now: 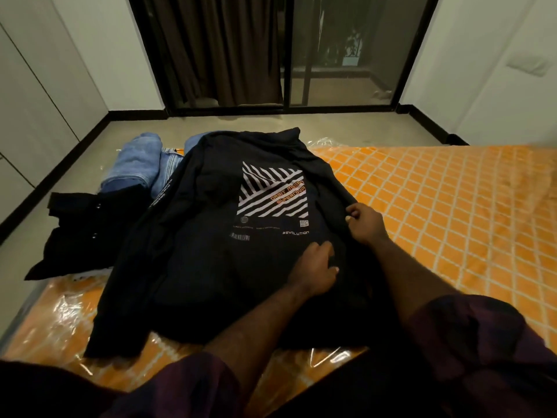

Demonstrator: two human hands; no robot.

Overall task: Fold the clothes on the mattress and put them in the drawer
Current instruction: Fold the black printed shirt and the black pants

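Three garments lie on the orange diamond-quilted mattress (437, 206), which is wrapped in clear plastic. Central is a black long-sleeved sweatshirt (211, 236), spread flat with its printed side up: a white striped square, orange lettering and small white text below it. The left hand (313, 271) rests on the fabric near the print's lower right corner, fingers curled into the cloth, its grip pinching a fold. The right hand (363, 223) is at the sweatshirt's right edge, thumb and fingers closed on that edge. Both forearms emerge from dark maroon sleeves (482, 342) in the near foreground. At far left, partly beneath the sweatshirt, lie light blue denim jeans (138, 164). Just near of them, at the mattress's left edge, sits a black buttoned garment (78, 230), crumpled. Beyond the mattress: a grey floor, a dark curtain (217, 46) and a glass sliding door (346, 49).
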